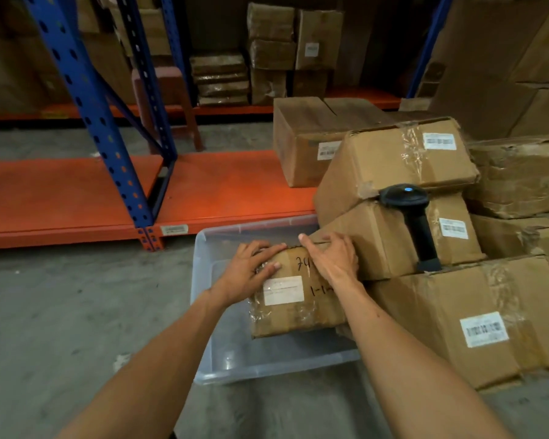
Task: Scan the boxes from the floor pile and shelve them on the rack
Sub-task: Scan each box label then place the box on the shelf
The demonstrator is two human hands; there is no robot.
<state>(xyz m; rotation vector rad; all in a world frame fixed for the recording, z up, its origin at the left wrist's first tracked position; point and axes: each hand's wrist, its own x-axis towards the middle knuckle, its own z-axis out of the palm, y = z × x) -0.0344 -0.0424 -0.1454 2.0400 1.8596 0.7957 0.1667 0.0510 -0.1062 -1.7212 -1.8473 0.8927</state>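
Note:
A taped cardboard box (293,307) with a white label and handwritten marks lies tilted over a clear plastic bin (203,312). My left hand (251,269) grips its upper left corner, fingers over the top edge. My right hand (333,256) grips its upper right edge, next to the pile. A black barcode scanner (415,217) lies on a pile box (390,239) just right of my hands. The floor pile of boxes (495,318) fills the right side. The rack's orange bottom shelf (235,185) lies ahead, with one box (305,137) on it.
A blue rack upright (86,99) stands at left centre on the grey concrete floor (76,312). A reddish stool (168,90) sits behind the rack. More boxes (270,52) are stacked on the farther rack behind.

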